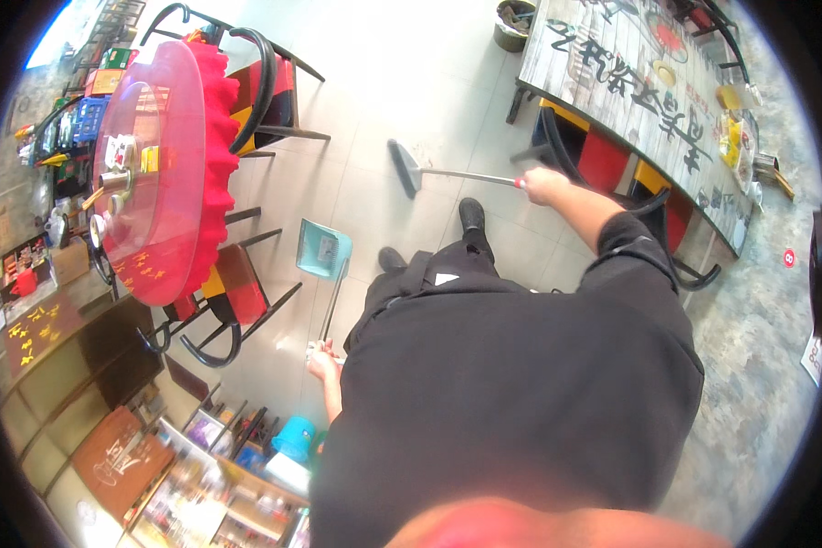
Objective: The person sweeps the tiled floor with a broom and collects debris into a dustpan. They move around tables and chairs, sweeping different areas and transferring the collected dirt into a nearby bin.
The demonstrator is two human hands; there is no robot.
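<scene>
My right hand (545, 186) is closed around the metal handle of a broom (405, 169), whose grey head lies on the tiled floor ahead of my shoes. At my left side, my left hand (324, 362) grips the long handle of a light-blue dustpan (324, 249). The dustpan is low over the floor, between me and the round table; whether it touches the tiles I cannot tell. Some small specks of debris (421, 147) show on the floor close to the broom head.
To the left stands a round table with a pink cover (178, 171), with chairs (236, 284) around it. A wooden table (589, 75) with painted writing is at the right, chairs (603, 154) tucked along it. A dark bin (514, 27) stands beyond; a blue bucket (294, 437) is at lower left.
</scene>
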